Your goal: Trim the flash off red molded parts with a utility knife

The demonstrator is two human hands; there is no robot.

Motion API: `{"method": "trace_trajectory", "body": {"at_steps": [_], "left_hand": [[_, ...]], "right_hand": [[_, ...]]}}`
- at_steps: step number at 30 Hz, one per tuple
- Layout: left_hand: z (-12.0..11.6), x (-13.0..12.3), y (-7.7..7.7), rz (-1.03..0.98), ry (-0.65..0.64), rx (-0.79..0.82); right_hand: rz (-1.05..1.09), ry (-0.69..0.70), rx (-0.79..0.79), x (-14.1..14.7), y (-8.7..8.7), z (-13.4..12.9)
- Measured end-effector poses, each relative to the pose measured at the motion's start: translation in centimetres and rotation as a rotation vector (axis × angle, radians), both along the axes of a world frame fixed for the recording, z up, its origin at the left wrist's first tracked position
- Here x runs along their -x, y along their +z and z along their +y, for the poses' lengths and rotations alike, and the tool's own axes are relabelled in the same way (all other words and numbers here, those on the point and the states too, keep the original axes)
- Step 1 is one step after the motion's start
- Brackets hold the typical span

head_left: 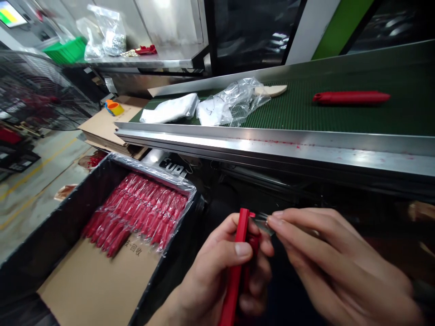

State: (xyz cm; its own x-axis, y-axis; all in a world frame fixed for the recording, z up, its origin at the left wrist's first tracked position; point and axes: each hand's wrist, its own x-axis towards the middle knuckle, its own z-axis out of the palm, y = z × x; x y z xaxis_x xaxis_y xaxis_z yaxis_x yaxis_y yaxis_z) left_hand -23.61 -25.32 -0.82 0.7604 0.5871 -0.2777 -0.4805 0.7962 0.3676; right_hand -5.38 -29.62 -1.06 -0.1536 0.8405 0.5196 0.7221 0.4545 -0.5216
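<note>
My left hand (234,267) is closed around a long red plastic part (242,226), its thumb pressed flat along the front. The part stands tilted, its upper end showing above my fingers and its lower end running out of the picture. My right hand (326,258) pinches a small thin metal blade (263,224) between thumb and fingertips. The blade's tip is at a small red nub near the part's upper end; whether it touches I cannot tell. Another similar red part (351,97) lies on the green conveyor belt (292,115).
To the left, a black crate (25,244) holds rows of plastic-wrapped red parts (136,208) on cardboard. The conveyor's metal edge (272,145) runs across in front. Plastic bags (234,102) lie on the belt. Orange tape (114,107) rests on stacked cardboard (102,127), near a fan (37,90).
</note>
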Motion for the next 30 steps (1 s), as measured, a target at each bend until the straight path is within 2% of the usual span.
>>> {"method": "trace_trajectory", "body": {"at_steps": [5, 12, 16, 20, 24, 26, 30], "left_hand": [[-0.4, -0.2, 0.2, -0.040, 0.037, -0.015], [-0.4, -0.1, -0.2, -0.080, 0.013, -0.006], [-0.4, 0.0, -0.6, -0.106, -0.028, -0.059], [-0.8, -0.5, -0.9, -0.091, 0.043, -0.093], [-0.7, -0.5, -1.3, -0.248, -0.108, -0.034], [-0.6, -0.2, -1.2, -0.198, -0.117, 0.041], [-0.8, 0.5, -0.6, -0.030, -0.075, 0.125]], "right_hand": [[0.027, -0.019, 0.002, 0.2, 0.0, 0.2], [0.040, -0.024, -0.024, 0.2, -0.2, 0.0], [0.058, -0.054, -0.035, 0.1, -0.4, 0.3], [0.077, -0.117, -0.067, -0.4, -0.2, 0.6], [0.009, 0.037, -0.086, -1.1, 0.1, 0.7], [-0.039, 0.090, -0.103, -1.2, 0.1, 0.8], [-0.112, 0.081, -0.116, -1.4, 0.0, 1.1]]}}
